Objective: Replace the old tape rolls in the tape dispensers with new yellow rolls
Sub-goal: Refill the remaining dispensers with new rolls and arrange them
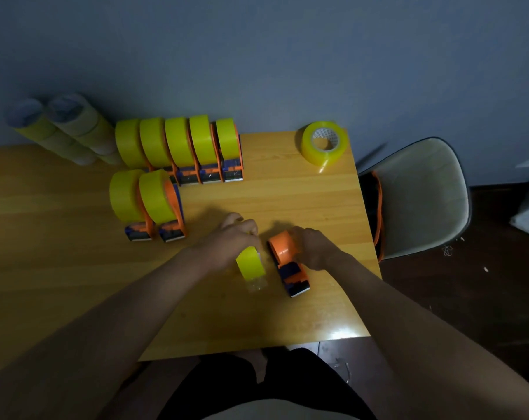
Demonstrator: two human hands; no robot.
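On a wooden table (302, 192), the left hand (229, 241) grips a yellow tape roll (250, 263) upright beside the empty orange plastic dispenser (289, 262), which the right hand (313, 247) clasps steady, seemingly for loading.

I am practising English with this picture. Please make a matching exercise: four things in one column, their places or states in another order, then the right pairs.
Things:
1. yellow tape roll
2. orange tape dispenser
3. loose yellow roll
4. chair

Places or states:
A. lying flat at the table's far right corner
B. held by the left hand
C. beside the table, on the right
D. without a roll, held by the right hand

Pairs: 1-B, 2-D, 3-A, 4-C
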